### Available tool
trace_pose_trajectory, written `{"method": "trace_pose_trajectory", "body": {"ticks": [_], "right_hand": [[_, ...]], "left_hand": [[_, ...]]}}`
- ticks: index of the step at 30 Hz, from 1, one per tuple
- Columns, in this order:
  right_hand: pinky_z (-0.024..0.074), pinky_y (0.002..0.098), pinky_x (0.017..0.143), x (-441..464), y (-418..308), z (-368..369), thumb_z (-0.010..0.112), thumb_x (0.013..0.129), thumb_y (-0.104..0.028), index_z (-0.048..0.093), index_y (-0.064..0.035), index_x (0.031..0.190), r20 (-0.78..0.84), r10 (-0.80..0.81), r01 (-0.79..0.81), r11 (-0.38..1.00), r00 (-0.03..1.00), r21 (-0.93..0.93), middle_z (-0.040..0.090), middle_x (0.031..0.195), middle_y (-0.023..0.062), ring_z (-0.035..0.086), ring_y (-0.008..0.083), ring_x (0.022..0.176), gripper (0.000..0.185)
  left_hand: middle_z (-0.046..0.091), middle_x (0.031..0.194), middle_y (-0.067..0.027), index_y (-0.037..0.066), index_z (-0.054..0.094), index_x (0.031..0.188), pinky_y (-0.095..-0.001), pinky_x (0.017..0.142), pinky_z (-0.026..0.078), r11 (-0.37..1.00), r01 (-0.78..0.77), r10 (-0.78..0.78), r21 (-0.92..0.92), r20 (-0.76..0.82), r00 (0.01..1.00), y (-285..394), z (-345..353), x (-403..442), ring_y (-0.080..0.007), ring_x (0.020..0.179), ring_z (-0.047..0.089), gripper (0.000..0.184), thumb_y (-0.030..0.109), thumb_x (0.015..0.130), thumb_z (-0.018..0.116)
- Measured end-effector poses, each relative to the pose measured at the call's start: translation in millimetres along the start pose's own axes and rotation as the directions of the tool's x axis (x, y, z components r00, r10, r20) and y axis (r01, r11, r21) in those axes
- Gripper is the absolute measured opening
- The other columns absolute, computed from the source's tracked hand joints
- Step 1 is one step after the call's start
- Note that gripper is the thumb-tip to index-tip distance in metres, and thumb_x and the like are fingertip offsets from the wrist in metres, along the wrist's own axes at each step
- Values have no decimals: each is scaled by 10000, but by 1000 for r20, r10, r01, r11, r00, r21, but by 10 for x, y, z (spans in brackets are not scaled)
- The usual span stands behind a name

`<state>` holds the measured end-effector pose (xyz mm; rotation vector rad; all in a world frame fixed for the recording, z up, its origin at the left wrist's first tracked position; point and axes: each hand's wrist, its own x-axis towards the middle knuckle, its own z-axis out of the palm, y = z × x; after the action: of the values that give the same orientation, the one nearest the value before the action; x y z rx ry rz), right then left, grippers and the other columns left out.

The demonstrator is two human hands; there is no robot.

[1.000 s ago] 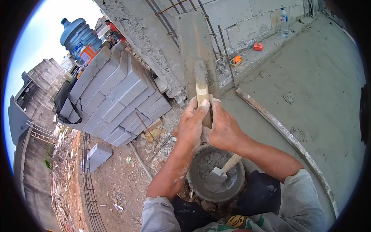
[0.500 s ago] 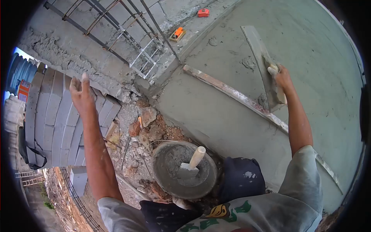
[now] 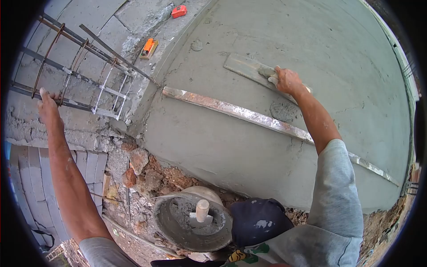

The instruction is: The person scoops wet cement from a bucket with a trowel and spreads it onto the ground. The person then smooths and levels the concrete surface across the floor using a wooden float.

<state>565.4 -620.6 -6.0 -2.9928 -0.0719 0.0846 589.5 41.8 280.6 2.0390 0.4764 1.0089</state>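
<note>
Left hand (image 3: pixel 50 109) moved onto rebar (image 3: pixel 80 105), gripping it, right hand (image 3: pixel 289 82) holding float (image 3: pixel 243 66), shirt print (image 3: pixel 238 256) unreadable

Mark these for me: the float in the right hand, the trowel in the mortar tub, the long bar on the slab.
Plastering float (image 3: pixel 253 73), head view: flat blade, beside the handle.
Trowel (image 3: pixel 202 211), head view: handle.
Long bar (image 3: pixel 267 121), head view: near mid-length.

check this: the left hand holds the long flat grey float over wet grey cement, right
Wrong hand: the head view shows the right hand holding the long flat grey float over wet grey cement. The left hand is at dark steel rebar.
</note>
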Motion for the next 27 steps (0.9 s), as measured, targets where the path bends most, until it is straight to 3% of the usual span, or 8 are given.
{"method": "trace_pose_trajectory", "body": {"ticks": [4,7,8,11,13,19,23,27], "right_hand": [[484,470,788,164,-20,11,578,853,-347,540,-53,1039,-35,47,-48,999,998,-12,650,937,197,613,373,930,350],[488,460,791,351,-4,30,562,862,-358,544,-55,1059,-29,126,-127,992,992,-4,649,955,195,614,366,940,362],[489,456,794,454,13,29,554,866,-364,545,-55,1069,-35,154,-154,988,987,-3,648,962,195,614,364,945,370],[490,440,813,782,70,131,535,873,-401,567,-49,1087,-96,235,-235,972,967,18,643,1007,195,610,362,967,413],[488,430,825,1043,137,169,534,868,-440,584,-40,1094,-26,206,-205,978,978,40,637,1039,192,608,363,973,461],[486,431,819,812,86,-32,579,834,-510,610,-49,1102,140,13,-27,995,990,99,652,960,200,609,375,948,533],[484,462,770,153,92,-25,582,840,-490,585,-70,1098,160,-116,111,993,980,39,653,857,204,619,381,887,493],[487,470,740,-131,202,-129,581,846,-466,561,-83,1071,236,-38,50,998,971,-46,654,824,187,628,372,853,445]], "left_hand": [[623,853,-125,-70,575,992,-303,728,470,998,-63,63,-18,19,998,-372,-36,345,-209,823,623,527,434,927,436],[641,889,-155,-77,592,991,-314,736,469,972,-97,131,216,-153,979,-311,31,253,-243,815,626,544,442,897,457],[646,960,-221,-86,600,1002,-377,787,468,854,-73,193,514,-183,964,-134,66,51,-319,829,632,603,480,872,440],[632,996,-269,-85,607,999,-443,827,461,696,46,313,717,-360,879,-308,146,215,-403,875,623,623,481,879,375],[623,1000,-284,-88,608,990,-477,840,453,620,-31,436,784,-312,845,-547,104,426,-437,911,608,639,483,876,343],[605,1026,-302,-95,599,995,-489,845,455,674,-94,488,733,-346,801,-644,174,378,-462,945,591,665,504,849,351],[600,1039,-307,-102,593,998,-474,871,442,594,-163,571,788,-270,775,-760,61,518,-446,979,582,669,503,836,357],[601,1035,-311,-123,585,992,-461,882,434,699,-58,453,712,-379,807,-606,174,314,-429,1001,580,672,494,812,388]]}}
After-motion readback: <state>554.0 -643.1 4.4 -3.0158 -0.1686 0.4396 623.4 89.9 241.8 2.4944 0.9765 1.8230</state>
